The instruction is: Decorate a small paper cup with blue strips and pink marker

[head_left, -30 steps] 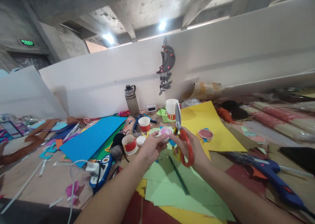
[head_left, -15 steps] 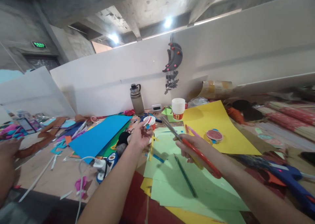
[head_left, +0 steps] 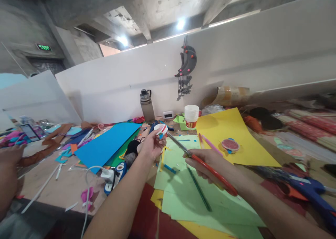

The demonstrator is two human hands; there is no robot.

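Note:
My left hand (head_left: 152, 144) is closed, pinching a small white round paper cup piece (head_left: 160, 128) with a red stripe and a bit of blue on its side. In my right hand (head_left: 203, 162) are scissors (head_left: 214, 174) with long red handles. Their metal blades lie together and point at the cup piece, the tips at or very near its right edge; I cannot tell whether they touch. Below the hands are light green paper sheets (head_left: 183, 204). A dark green pencil (head_left: 199, 190) lies across them.
A blue sheet (head_left: 107, 144) lies to the left, and a yellow sheet (head_left: 252, 148) carrying a red disc (head_left: 230, 145) to the right. Stacked paper cups (head_left: 191, 116) and a bottle (head_left: 146, 106) stand behind. A blue glue gun (head_left: 307, 186) is at right. Another person's hand (head_left: 12, 155) shows at far left.
The scissors have swung down and left, bringing their blades together and their tips to the cup piece. My left hand has turned the piece slightly and moved little.

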